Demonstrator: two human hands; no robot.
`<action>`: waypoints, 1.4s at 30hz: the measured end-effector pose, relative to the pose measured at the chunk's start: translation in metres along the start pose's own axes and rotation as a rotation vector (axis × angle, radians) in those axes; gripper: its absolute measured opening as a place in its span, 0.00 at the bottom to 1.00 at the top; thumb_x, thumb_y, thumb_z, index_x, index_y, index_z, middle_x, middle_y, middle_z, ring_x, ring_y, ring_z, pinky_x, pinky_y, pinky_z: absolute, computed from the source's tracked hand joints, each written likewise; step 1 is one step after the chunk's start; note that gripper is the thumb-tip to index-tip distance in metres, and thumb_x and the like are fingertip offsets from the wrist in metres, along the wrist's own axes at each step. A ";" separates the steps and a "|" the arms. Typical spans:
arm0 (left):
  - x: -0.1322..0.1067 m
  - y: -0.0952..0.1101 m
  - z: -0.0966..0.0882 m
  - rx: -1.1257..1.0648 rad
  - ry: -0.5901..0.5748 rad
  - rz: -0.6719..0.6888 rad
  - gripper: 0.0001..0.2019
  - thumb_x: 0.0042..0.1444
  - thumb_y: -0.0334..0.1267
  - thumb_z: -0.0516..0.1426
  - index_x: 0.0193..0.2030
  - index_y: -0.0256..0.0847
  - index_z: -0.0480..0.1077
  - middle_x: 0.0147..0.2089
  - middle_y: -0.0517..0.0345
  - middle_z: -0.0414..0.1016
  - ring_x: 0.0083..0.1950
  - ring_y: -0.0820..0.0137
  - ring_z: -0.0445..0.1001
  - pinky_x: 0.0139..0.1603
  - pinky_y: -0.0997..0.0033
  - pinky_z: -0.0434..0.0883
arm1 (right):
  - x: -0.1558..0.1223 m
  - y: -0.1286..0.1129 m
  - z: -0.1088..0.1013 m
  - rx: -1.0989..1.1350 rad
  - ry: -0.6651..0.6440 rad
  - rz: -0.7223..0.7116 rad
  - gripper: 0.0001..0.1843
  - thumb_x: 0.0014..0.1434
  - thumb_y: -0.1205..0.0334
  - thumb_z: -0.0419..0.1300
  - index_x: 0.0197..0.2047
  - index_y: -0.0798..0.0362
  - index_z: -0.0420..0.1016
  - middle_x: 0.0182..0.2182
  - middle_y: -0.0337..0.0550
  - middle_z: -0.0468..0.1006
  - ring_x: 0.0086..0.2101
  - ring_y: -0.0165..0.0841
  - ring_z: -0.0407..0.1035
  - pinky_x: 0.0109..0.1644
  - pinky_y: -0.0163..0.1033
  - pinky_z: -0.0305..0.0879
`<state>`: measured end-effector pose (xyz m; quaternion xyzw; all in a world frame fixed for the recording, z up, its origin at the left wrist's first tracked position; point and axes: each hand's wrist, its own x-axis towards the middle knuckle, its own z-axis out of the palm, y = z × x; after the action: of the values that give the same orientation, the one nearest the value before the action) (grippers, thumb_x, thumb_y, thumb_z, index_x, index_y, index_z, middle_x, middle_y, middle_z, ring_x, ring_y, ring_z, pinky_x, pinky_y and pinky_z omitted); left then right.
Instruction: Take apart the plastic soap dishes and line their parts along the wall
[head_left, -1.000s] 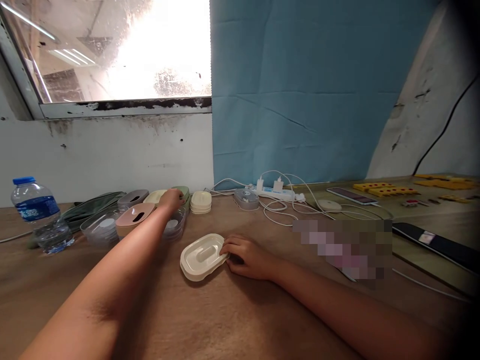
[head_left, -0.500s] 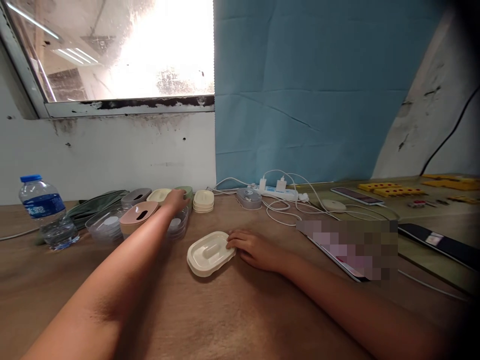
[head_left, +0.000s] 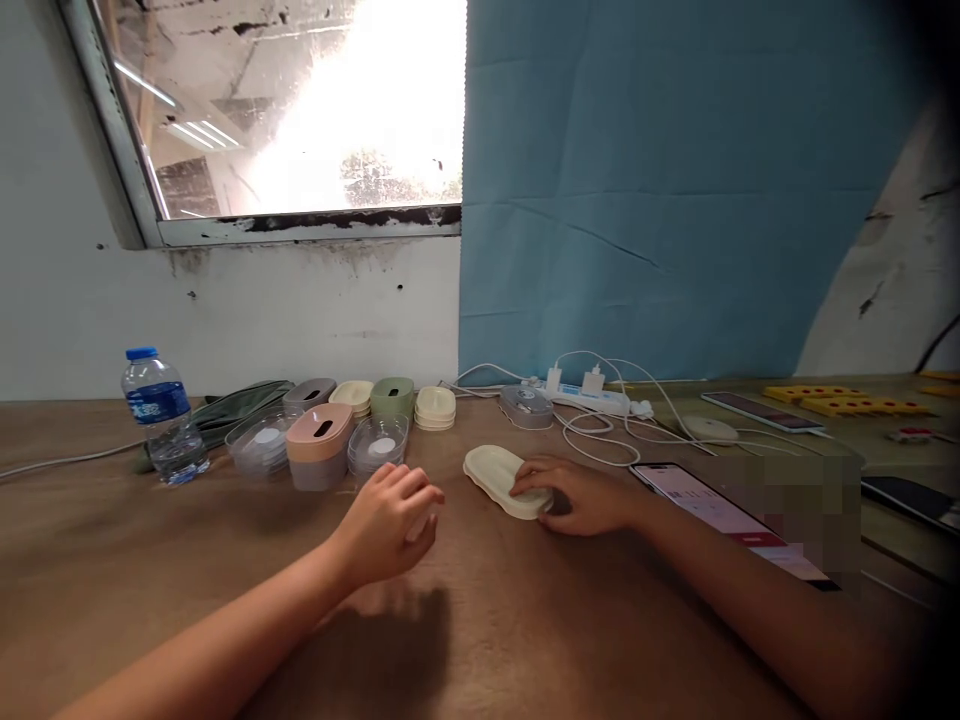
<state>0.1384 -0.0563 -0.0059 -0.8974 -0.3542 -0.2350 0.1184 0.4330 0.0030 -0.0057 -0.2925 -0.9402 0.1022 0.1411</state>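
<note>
My right hand grips the near right end of an oval cream plastic lid, fingers on its top and thumb at its edge. The lid's far left end looks slightly raised off the table. My left hand is above the table, left of the lid, with curled fingers. What they hold, if anything, I cannot make out; a faint clear edge shows under the palm. Behind it stand stacked clear containers and a pink-topped box with a slot.
Along the back are a water bottle, clear tubs, a grey box, a green box and stacked cream lids. Right are a grey container, a power strip with white cables, and a phone.
My left hand has come back from the containers toward me. The cream lid has turned and shifted right in my right hand. The whole view has swung a little left.
</note>
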 end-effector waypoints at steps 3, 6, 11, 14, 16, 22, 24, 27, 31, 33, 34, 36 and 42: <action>-0.015 0.001 0.009 -0.058 0.006 -0.024 0.08 0.53 0.33 0.49 0.38 0.41 0.67 0.36 0.57 0.69 0.35 0.68 0.64 0.40 0.66 0.60 | -0.005 0.012 0.001 0.049 -0.013 0.046 0.18 0.48 0.65 0.58 0.44 0.49 0.74 0.41 0.44 0.72 0.43 0.39 0.66 0.48 0.43 0.61; -0.015 -0.004 0.018 -0.146 0.052 -0.120 0.08 0.51 0.31 0.50 0.36 0.41 0.68 0.35 0.57 0.69 0.35 0.69 0.65 0.39 0.68 0.60 | -0.003 0.021 0.011 0.073 0.026 0.111 0.14 0.55 0.58 0.55 0.43 0.49 0.75 0.39 0.45 0.72 0.40 0.37 0.68 0.43 0.40 0.64; -0.014 -0.005 0.022 -0.251 0.097 -0.206 0.07 0.49 0.30 0.51 0.34 0.41 0.68 0.34 0.58 0.68 0.34 0.71 0.65 0.37 0.71 0.61 | 0.055 0.040 0.032 -0.073 0.440 0.187 0.14 0.57 0.56 0.53 0.44 0.50 0.73 0.39 0.46 0.71 0.41 0.37 0.67 0.46 0.41 0.64; -0.015 -0.004 0.020 -0.244 0.086 -0.190 0.07 0.48 0.30 0.51 0.34 0.41 0.68 0.34 0.59 0.68 0.33 0.71 0.66 0.36 0.71 0.61 | 0.116 0.058 0.037 -0.103 0.517 0.231 0.15 0.59 0.59 0.51 0.46 0.53 0.71 0.42 0.48 0.70 0.44 0.38 0.65 0.50 0.43 0.60; -0.015 -0.005 0.020 -0.234 0.077 -0.191 0.07 0.48 0.31 0.51 0.34 0.41 0.68 0.34 0.59 0.68 0.33 0.71 0.66 0.36 0.72 0.61 | 0.155 0.067 0.040 -0.121 0.532 0.262 0.15 0.59 0.61 0.51 0.47 0.55 0.71 0.40 0.49 0.70 0.44 0.38 0.64 0.51 0.43 0.59; -0.018 -0.009 0.021 -0.243 0.077 -0.219 0.07 0.49 0.32 0.51 0.35 0.42 0.67 0.34 0.60 0.67 0.32 0.72 0.67 0.35 0.73 0.63 | 0.212 0.069 0.057 -0.162 0.473 0.323 0.14 0.57 0.65 0.53 0.46 0.56 0.73 0.36 0.49 0.71 0.42 0.38 0.64 0.50 0.43 0.57; -0.018 -0.010 0.022 -0.246 0.068 -0.218 0.07 0.49 0.32 0.51 0.35 0.42 0.67 0.34 0.60 0.67 0.33 0.72 0.68 0.36 0.73 0.63 | 0.215 0.067 0.062 -0.180 0.461 0.335 0.15 0.55 0.62 0.56 0.46 0.55 0.73 0.37 0.49 0.70 0.44 0.40 0.62 0.52 0.44 0.55; -0.018 -0.010 0.023 -0.239 0.047 -0.214 0.07 0.49 0.32 0.51 0.35 0.43 0.67 0.35 0.60 0.67 0.33 0.72 0.68 0.36 0.73 0.64 | 0.217 0.069 0.064 -0.207 0.467 0.354 0.21 0.47 0.55 0.63 0.46 0.53 0.72 0.42 0.50 0.68 0.49 0.44 0.58 0.54 0.48 0.50; -0.018 -0.011 0.023 -0.230 0.017 -0.213 0.07 0.49 0.32 0.51 0.35 0.43 0.67 0.35 0.60 0.67 0.33 0.71 0.69 0.35 0.73 0.64 | 0.220 0.077 0.061 -0.203 0.451 0.343 0.25 0.41 0.54 0.67 0.44 0.53 0.72 0.44 0.50 0.67 0.47 0.42 0.60 0.53 0.46 0.55; -0.018 -0.012 0.023 -0.226 0.007 -0.213 0.07 0.49 0.32 0.51 0.36 0.43 0.67 0.35 0.60 0.67 0.33 0.71 0.69 0.35 0.73 0.64 | 0.222 0.082 0.060 -0.196 0.432 0.332 0.21 0.42 0.56 0.68 0.40 0.54 0.73 0.43 0.48 0.68 0.45 0.39 0.63 0.51 0.44 0.58; -0.018 -0.012 0.023 -0.226 0.002 -0.212 0.07 0.49 0.32 0.51 0.36 0.43 0.67 0.35 0.60 0.67 0.33 0.71 0.69 0.35 0.73 0.64 | 0.222 0.083 0.059 -0.194 0.421 0.326 0.19 0.43 0.57 0.67 0.38 0.55 0.73 0.42 0.48 0.69 0.44 0.38 0.64 0.50 0.44 0.59; -0.018 -0.012 0.023 -0.226 -0.007 -0.210 0.07 0.49 0.32 0.51 0.36 0.43 0.67 0.35 0.60 0.67 0.32 0.71 0.69 0.35 0.73 0.64 | 0.222 0.086 0.056 -0.194 0.396 0.314 0.14 0.49 0.57 0.63 0.37 0.56 0.72 0.42 0.46 0.70 0.43 0.37 0.65 0.49 0.45 0.60; -0.019 -0.013 0.023 -0.226 -0.022 -0.198 0.07 0.49 0.32 0.51 0.36 0.43 0.66 0.35 0.60 0.67 0.32 0.71 0.69 0.33 0.74 0.63 | 0.217 0.087 0.051 -0.212 0.330 0.273 0.11 0.58 0.58 0.56 0.40 0.58 0.70 0.43 0.45 0.70 0.44 0.35 0.65 0.47 0.47 0.63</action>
<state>0.1256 -0.0494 -0.0351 -0.8681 -0.4136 -0.2743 -0.0111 0.2908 0.1930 -0.0325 -0.4428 -0.8616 -0.0280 0.2464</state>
